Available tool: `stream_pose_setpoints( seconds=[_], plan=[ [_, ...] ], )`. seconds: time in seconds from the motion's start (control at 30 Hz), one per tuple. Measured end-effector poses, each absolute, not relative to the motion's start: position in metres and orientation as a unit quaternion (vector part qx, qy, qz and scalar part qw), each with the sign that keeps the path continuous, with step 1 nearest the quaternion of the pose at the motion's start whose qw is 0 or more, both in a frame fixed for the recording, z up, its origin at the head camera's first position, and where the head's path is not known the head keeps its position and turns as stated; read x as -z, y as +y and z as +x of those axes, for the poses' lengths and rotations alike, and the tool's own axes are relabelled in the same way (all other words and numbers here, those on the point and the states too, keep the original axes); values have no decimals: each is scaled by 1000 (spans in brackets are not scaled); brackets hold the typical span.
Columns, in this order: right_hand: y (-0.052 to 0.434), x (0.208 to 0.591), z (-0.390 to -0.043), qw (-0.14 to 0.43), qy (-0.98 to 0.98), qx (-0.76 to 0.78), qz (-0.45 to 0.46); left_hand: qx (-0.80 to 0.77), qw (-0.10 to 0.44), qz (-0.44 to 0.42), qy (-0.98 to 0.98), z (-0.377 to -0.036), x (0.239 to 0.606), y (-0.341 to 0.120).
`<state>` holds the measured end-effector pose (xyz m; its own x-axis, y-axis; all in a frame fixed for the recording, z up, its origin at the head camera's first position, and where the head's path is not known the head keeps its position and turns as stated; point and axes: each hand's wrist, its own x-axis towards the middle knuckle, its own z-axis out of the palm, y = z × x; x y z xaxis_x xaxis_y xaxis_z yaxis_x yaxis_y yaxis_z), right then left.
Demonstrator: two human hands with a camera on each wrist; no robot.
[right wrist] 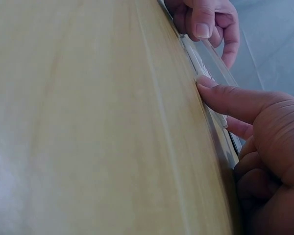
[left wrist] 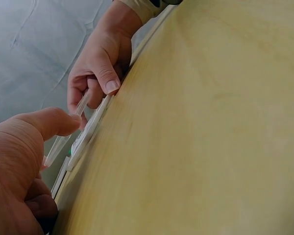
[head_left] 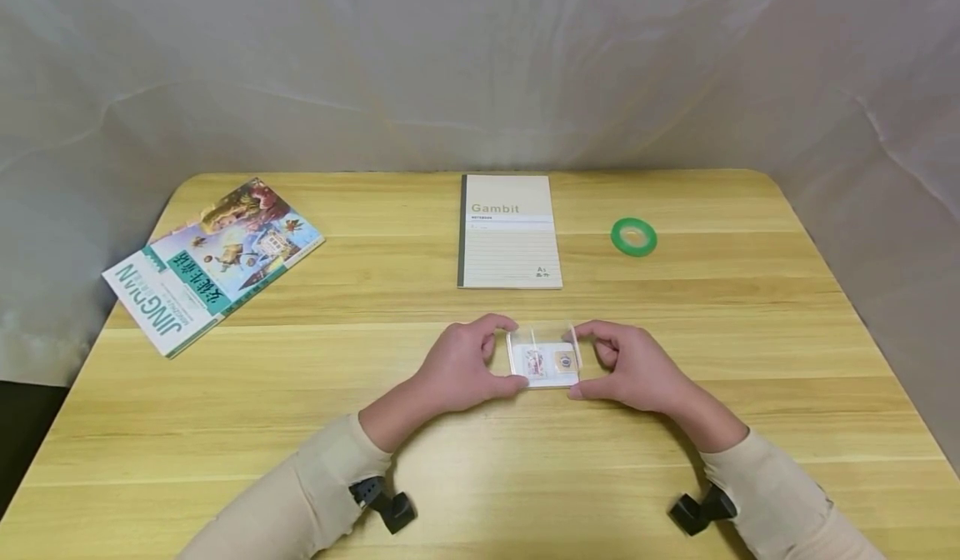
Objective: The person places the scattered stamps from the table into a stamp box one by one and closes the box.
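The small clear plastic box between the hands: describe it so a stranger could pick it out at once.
On the light wooden table, look at the near middle, in front of the beige Gambit notebook. The small clear plastic box sits there, held between left hand and right hand; it alone is see-through.

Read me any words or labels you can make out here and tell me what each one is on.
"Gambit": cover of the notebook; the small lines under it are too small to read.
"JINGDIAN": white edge of the picture book; its Chinese title is too blurred to read.
Labels in the small clear case are unreadable.

Small clear case (head_left: 546, 362), lid raised
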<state>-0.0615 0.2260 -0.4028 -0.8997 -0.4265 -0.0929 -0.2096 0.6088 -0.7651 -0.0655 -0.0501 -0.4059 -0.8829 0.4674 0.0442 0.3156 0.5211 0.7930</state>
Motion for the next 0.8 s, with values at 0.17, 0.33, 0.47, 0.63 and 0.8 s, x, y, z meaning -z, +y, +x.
stream_pose_setpoints(
  seconds=[0.17,0.33,0.47,0.63,0.8],
  plan=[
    [226,402,-62,131,886,405,-185,-420,92,232,872,-66,404,-49],
    [226,402,-62,128,886,404,-189,-405,98,237,878,-66,404,-48],
    [227,403,-62,126,887,402,-190,-387,99,244,884,-67,404,-46],
    [227,403,-62,126,886,403,-192,-379,100,244,887,-67,406,-46],
    [227,403,-62,124,884,406,-195,-382,95,244,886,-67,407,-46]
  ],
)
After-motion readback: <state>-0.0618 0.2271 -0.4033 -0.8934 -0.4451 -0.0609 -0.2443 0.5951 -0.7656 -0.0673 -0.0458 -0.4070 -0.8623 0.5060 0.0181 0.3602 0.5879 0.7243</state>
